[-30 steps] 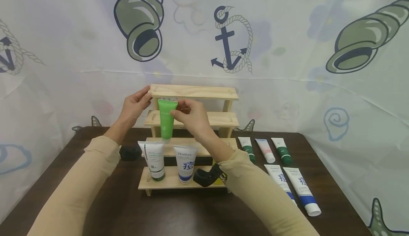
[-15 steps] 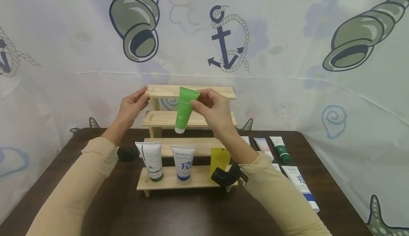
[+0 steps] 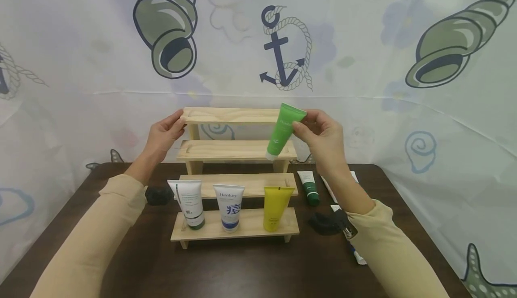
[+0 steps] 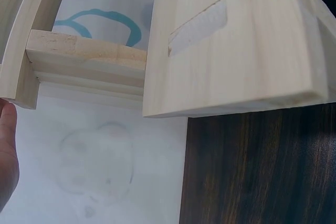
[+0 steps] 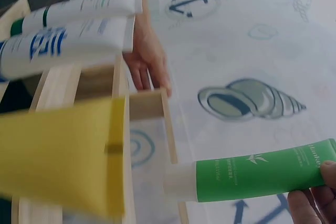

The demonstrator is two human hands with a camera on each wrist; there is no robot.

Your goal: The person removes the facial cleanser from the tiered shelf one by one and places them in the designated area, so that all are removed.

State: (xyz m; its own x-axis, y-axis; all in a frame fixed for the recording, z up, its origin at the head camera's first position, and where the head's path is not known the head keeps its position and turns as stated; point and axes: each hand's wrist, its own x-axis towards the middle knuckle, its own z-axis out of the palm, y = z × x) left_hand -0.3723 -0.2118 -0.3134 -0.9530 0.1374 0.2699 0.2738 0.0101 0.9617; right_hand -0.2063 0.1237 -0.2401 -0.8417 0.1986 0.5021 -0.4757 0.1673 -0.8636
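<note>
Right grip (image 3: 325, 138): pinches the green tube (image 3: 281, 132) by its flat end.
Green tube: aloft before the rack (image 3: 250, 183), right side, tilted, cap (image 3: 271, 156) lowest.
Left grip (image 3: 160, 138): grasps the top tier's left end.
Handling: I'd straighten it, squeezing lightly.
Edges: cap seems near the 2nd-highest tier (image 3: 226, 149); more air above.

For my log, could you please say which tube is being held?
The bright green tube, pinched by the right hand; the others stand on the rack or lie on the table.
</note>
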